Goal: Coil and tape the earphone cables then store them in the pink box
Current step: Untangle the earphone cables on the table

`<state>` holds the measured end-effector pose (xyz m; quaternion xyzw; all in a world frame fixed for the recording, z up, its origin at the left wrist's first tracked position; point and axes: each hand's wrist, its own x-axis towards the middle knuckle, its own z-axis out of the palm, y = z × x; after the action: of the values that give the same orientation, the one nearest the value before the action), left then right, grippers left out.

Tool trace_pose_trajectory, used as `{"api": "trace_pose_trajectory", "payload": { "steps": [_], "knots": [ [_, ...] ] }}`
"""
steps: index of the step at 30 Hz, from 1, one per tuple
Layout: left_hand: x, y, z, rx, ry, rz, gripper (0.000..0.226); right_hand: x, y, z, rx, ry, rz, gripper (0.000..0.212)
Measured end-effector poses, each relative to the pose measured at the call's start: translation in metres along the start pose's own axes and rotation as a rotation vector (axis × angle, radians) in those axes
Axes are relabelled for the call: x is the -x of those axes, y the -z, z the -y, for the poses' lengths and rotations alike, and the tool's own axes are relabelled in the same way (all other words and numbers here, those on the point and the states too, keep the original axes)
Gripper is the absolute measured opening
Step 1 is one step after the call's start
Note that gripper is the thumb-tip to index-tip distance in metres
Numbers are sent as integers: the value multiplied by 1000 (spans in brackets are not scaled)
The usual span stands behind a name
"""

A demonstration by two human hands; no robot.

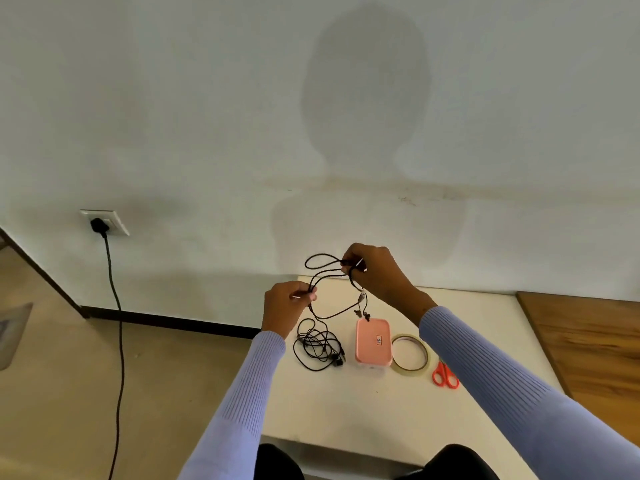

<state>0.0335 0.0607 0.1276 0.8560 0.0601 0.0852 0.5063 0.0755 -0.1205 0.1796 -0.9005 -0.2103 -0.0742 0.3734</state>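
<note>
Above white table (346, 403), both hands are pinching one earphone cable (323, 271), right hand (372, 268) raised beyond left hand (285, 306), loops slanting between them; pink box (374, 341) is lying beneath, nearer the right.

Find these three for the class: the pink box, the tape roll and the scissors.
pink box (374, 340): head view, on the middle of its closed lid.
tape roll (399, 366): head view, on the near-left part of the ring.
scissors (446, 376): head view, on the orange handles.
</note>
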Motion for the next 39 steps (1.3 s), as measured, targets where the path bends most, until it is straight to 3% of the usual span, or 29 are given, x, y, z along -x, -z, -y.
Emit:
{"api": "trace_pose_trajectory", "payload": {
  "steps": [3,8,10,14,16,21,26,30,35,39],
  "knots": [
    [-4,0,-13,95,16,-48,11,3,-4,-5,6,-64,69,22],
    [-9,-4,-38,156,-55,-55,13,8,-17,3,-69,-201,127,63],
    [-11,-6,-47,169,-71,-48,13,7,-24,7,-111,-196,112,56],
    [-12,-5,-54,184,-106,-45,13,3,-30,15,-235,-259,42,18],
    [-10,0,-53,191,-137,-36,13,1,-29,17,-243,-280,5,12],
    [-3,6,-28,194,-63,-70,16,-4,-16,19,-367,-282,-40,11],
    [1,-6,-10,74,19,-27,38,-8,-5,26,-503,-301,-17,9],
    [-6,-16,-2,-23,23,-83,32,-7,3,33,-589,-296,-13,7],
    [-10,-22,8,-43,-19,-19,10,-2,9,36,-670,-315,-30,13],
    [0,-20,9,-9,-7,-15,7,9,14,30,-670,-337,-53,12]
  ]
}}
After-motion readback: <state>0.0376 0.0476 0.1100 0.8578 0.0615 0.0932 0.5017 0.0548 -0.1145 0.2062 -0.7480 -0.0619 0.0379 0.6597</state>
